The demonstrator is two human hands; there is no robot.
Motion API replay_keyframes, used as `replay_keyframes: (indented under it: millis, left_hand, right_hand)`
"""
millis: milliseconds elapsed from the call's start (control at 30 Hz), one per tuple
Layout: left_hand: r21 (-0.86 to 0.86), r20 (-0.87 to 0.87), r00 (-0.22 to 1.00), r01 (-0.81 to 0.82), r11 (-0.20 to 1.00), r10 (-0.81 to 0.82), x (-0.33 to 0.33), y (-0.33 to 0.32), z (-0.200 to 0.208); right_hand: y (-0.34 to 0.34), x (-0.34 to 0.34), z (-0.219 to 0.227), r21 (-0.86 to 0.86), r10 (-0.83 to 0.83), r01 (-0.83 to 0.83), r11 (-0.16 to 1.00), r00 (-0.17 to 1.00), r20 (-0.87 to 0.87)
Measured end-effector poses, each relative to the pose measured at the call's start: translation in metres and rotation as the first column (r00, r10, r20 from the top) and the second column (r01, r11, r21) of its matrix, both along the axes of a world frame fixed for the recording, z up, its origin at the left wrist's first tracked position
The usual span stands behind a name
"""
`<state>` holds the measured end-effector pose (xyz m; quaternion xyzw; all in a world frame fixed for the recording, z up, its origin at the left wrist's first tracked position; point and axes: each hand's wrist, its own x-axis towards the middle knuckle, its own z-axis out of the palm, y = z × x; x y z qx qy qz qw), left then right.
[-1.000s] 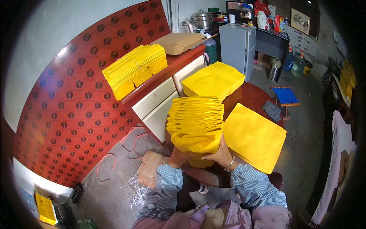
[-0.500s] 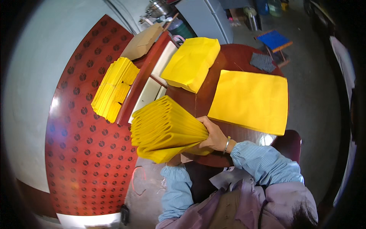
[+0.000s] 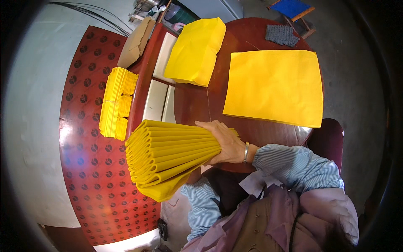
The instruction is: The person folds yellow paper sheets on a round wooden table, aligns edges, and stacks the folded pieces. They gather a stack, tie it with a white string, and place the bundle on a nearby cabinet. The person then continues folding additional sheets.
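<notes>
A thick bundle of folded yellow sheets (image 3: 176,147) is held up in front of me, its looped folds fanned wide at the left and squeezed narrow at the right. My right hand (image 3: 226,145) grips the narrow end, thumb and fingers wrapped over it. Beneath the bundle is my left hand (image 3: 194,175), mostly covered by it, so its fingers do not show. Beyond lies a flat stack of yellow sheets (image 3: 275,88) on the round dark red table (image 3: 210,113). A bulkier yellow stack (image 3: 195,52) lies to its left.
More folded yellow bundles (image 3: 113,103) lie on the red patterned board (image 3: 90,145) at the left, beside a cardboard piece (image 3: 136,44). White drawers (image 3: 155,101) border the table. A grey knitted cloth (image 3: 281,35) lies at its far edge, near a blue-topped stool (image 3: 291,9).
The bundle has tilted so more of its pleated top side faces up, and it has shifted down and left in view. My right hand has moved a little left, still gripping it.
</notes>
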<state>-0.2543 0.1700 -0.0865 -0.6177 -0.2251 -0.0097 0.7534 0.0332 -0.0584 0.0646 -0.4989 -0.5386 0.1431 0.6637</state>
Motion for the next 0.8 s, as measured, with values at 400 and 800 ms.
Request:
replay_keyframes:
  millis: [400, 800]
  left_hand:
    - [0.385, 0.35, 0.093, 0.893, -0.233, 0.932, 0.133, -0.113, 0.201]
    - [0.212, -0.157, 0.169, 0.968, -0.134, 0.973, 0.147, -0.06, 0.073]
  right_hand:
    - [0.026, -0.008, 0.021, -0.177, -0.098, 0.066, 0.982, 0.979, -0.177]
    - [0.062, 0.021, -0.06, -0.817, -0.131, -0.195, 0.543, 0.941, -0.312]
